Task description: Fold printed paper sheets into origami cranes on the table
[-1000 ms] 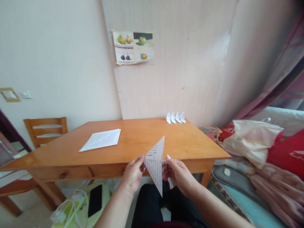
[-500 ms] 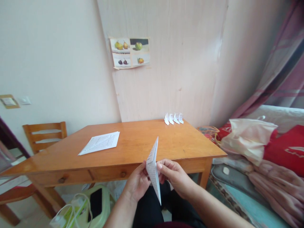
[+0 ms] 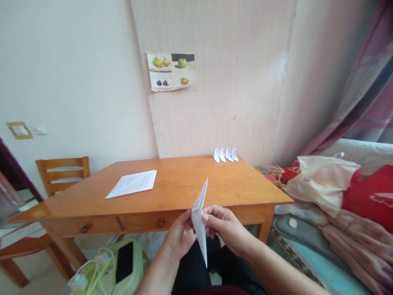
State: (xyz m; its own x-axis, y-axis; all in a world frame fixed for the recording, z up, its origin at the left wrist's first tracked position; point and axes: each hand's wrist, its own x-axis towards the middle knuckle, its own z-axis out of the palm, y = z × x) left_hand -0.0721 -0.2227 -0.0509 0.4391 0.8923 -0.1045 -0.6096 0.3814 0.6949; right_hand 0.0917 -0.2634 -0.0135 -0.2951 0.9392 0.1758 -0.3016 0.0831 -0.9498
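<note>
A printed sheet folded into a narrow pointed shape [image 3: 199, 217] stands upright in front of me, just below the table's front edge. My left hand [image 3: 181, 235] pinches it from the left and my right hand [image 3: 225, 229] pinches it from the right, thumbs pressed on the fold. Its upper tip rises over the wooden table [image 3: 172, 192]; its lower tip points at my dark trousers.
A flat printed sheet [image 3: 132, 183] lies on the table's left half. Several small folded paper figures [image 3: 225, 154] stand at the far edge by the wall. A wooden chair [image 3: 63, 172] is at left, a green stool with a phone and cables [image 3: 123, 262] below, bedding and a plastic bag [image 3: 322, 180] at right.
The folded paper went from a wide open triangle to a narrow closed shape as my hands came together. In the last half second it barely moved.
</note>
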